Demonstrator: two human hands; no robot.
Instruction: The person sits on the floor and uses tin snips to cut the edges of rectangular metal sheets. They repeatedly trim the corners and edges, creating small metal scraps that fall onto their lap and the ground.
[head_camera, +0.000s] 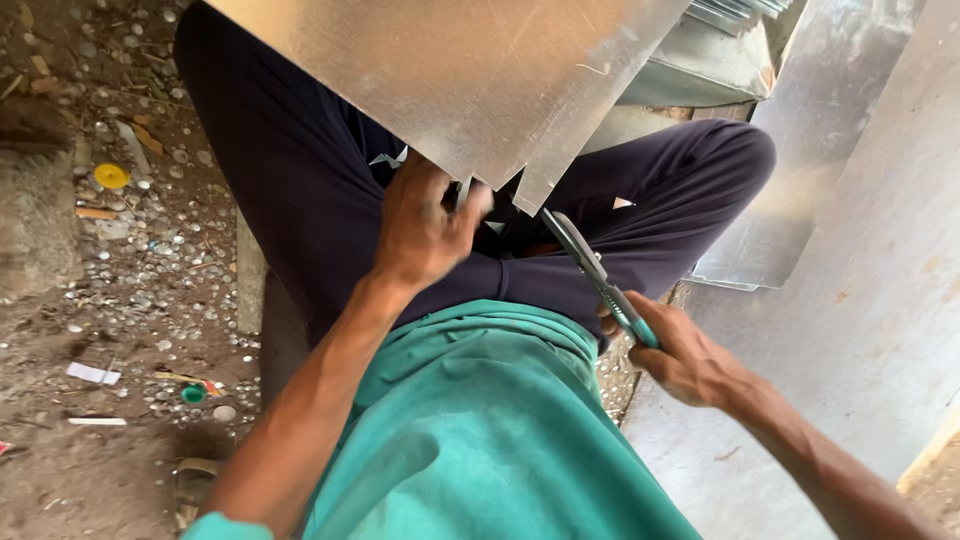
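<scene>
A large shiny metal sheet (470, 70) rests over my lap, its near edge cut into a jagged notch. My left hand (420, 225) grips that near edge, fingers curled under it. My right hand (680, 350) is closed on the teal handles of metal snips (590, 270), whose blades point up-left and meet the sheet's cut edge. Small triangular metal offcuts (388, 158) lie on my dark trousers. I wear a teal shirt.
More metal sheets (800, 180) lean against a pale wall (890, 300) on the right. On the left is dirt ground littered with pebbles, a yellow cap (111, 176), a green cap (193, 394) and paper scraps (92, 373).
</scene>
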